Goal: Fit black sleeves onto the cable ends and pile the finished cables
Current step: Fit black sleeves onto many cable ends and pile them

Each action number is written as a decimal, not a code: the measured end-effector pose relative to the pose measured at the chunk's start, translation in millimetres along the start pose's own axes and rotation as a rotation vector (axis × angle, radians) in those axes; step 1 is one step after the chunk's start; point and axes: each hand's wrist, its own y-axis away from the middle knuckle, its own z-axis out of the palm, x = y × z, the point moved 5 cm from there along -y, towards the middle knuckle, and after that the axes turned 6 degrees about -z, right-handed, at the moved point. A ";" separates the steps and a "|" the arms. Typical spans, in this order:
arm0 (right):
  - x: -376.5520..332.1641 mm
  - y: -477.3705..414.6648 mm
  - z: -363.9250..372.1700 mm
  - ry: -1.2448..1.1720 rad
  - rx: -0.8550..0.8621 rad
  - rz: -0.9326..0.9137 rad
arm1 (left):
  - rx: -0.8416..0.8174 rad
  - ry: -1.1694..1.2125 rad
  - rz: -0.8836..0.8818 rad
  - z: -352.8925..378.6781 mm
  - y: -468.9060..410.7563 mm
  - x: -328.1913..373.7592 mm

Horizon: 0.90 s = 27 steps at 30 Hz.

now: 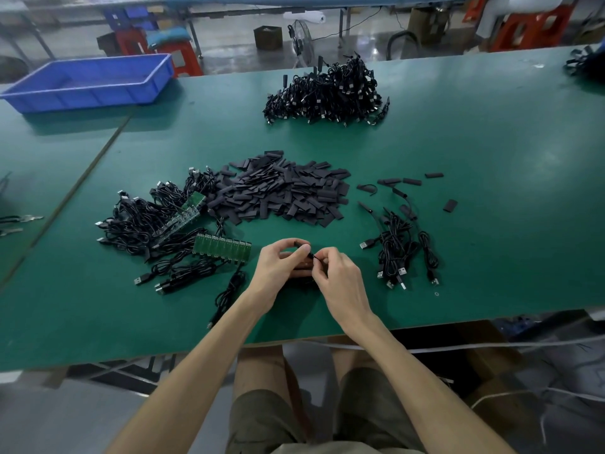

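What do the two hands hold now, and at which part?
The left hand pinches a black sleeve between thumb and forefinger; the right hand pinches the thin cable just beside it.

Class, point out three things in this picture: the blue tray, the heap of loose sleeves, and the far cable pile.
Blue tray (85, 99): head view, its near wall.
Sleeve heap (281, 191): head view, the heap's middle.
Far cable pile (327, 93): head view, the pile's middle.
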 end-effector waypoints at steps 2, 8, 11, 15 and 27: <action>2.7 0.1 1.7 -0.019 0.003 0.007 | 0.046 0.005 0.003 0.1 0.4 -1.3; 27.8 -7.3 7.2 -0.325 -0.048 0.196 | -0.004 -0.270 0.148 -6.6 -0.4 11.6; 32.7 -9.5 9.5 -0.407 -0.084 0.207 | -0.025 -0.750 0.436 -11.1 3.0 29.3; 32.4 -11.0 13.1 -0.325 -0.131 0.184 | -0.018 -1.309 0.839 -6.3 11.5 42.1; 34.9 -11.3 13.0 -0.387 -0.137 0.189 | -0.111 -1.471 1.062 1.2 20.6 45.8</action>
